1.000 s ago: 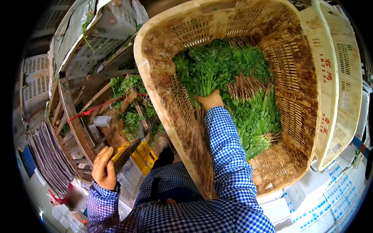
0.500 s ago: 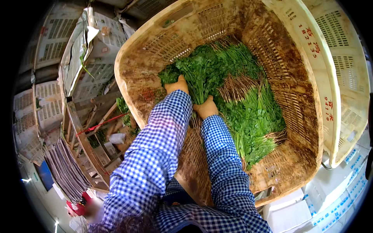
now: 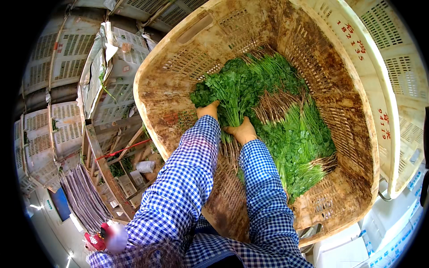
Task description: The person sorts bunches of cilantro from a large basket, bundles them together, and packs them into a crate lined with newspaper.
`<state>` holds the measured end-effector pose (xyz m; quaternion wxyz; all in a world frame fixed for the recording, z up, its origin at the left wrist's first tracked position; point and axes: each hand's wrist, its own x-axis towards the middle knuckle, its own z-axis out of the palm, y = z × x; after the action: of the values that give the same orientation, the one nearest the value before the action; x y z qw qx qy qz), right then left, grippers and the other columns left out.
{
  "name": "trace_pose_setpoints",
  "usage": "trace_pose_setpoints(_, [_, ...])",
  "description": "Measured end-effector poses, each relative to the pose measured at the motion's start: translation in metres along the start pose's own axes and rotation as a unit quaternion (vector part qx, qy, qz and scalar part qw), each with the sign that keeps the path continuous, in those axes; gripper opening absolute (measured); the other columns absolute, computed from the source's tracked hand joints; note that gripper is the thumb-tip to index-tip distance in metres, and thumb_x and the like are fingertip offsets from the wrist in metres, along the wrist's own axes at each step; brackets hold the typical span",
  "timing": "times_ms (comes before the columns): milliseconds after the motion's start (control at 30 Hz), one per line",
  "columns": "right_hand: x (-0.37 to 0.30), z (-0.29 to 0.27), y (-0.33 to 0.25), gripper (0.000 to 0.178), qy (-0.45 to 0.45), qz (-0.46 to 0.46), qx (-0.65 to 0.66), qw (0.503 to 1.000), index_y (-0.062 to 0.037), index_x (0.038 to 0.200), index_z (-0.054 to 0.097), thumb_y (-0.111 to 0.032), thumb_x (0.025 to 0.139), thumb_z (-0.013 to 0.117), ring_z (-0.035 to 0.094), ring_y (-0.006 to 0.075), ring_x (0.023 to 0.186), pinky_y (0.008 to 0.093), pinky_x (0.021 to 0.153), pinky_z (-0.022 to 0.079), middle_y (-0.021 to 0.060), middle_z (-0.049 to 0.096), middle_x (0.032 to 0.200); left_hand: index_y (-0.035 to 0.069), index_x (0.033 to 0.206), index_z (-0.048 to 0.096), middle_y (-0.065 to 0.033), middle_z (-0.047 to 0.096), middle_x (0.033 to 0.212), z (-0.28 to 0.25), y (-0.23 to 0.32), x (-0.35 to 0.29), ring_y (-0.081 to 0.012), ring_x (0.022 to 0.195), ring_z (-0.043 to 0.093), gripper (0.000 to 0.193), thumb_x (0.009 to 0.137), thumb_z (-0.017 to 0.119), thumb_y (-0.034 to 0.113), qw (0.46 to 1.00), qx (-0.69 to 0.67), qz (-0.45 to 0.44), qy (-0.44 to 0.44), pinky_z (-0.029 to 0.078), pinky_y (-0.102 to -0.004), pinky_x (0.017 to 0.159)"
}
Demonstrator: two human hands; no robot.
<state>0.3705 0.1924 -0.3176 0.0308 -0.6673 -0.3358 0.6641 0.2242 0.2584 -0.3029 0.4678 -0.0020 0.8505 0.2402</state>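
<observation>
Inside a large tan plastic crate lie green bunches of coriander with brown roots. My right hand is closed around the stems of one coriander bunch at the left of the pile. The roots of that bunch hang below the hand, toward me. At its left side, my left hand grips the same bunch near the leaves, its thumb on top and the other fingers mostly hidden by the greens. Brown stains cover the crate's slotted walls.
Another pale crate stands against the right side. To the left are a wooden frame with a red strap, a stack of flat sheets and slotted pale crates. White boxes stand at lower right. A person in red is at lower left.
The view has shifted a little, so the crate's contents sit slightly lower and farther right. Both hands stay on the bunch, and more of its roots show below my right hand.
</observation>
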Motion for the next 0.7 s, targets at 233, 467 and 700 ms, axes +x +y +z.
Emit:
trace_pose_setpoints(233, [-0.016, -0.026, -0.001, 0.107, -0.102, -0.029, 0.185, 0.977, 0.0121, 0.154, 0.021, -0.023, 0.079, 0.087, 0.046, 0.0388, 0.140, 0.0436, 0.120, 0.034, 0.0305, 0.042, 0.153, 0.001, 0.127, 0.066, -0.0126, 0.067, 0.117, 0.001, 0.017, -0.020, -0.0343, 0.112, 0.060, 0.036, 0.101, 0.066, 0.025, 0.990, 0.115, 0.009, -0.080, 0.052, -0.0488, 0.104])
trace_pose_setpoints(467, [-0.025, -0.061, 0.042, 0.115, -0.046, -0.016, 0.350, 0.935, 0.0119, 0.157, 0.006, -0.032, 0.083, 0.082, 0.030, 0.0382, 0.150, 0.0455, 0.126, 0.017, 0.0313, 0.030, 0.160, -0.007, 0.145, 0.049, -0.0264, 0.057, 0.137, 0.019, 0.059, -0.046, -0.0365, 0.126, 0.058, 0.072, 0.097, 0.068, 0.044, 0.783, 0.530, 0.236, -0.221, 0.053, -0.0443, 0.103])
trace_pose_setpoints(700, [-0.002, -0.058, 0.087, 0.054, -0.064, -0.120, 0.292, 0.947, -0.0069, 0.150, 0.050, -0.039, 0.107, 0.040, 0.012, 0.0266, 0.157, 0.0428, 0.129, 0.007, 0.0106, 0.031, 0.166, 0.000, 0.152, 0.042, -0.0272, 0.049, 0.149, 0.018, 0.019, -0.038, -0.0382, 0.137, 0.050, 0.081, 0.095, 0.069, 0.050, 0.820, 0.412, 0.343, -0.202, 0.043, -0.0458, 0.114])
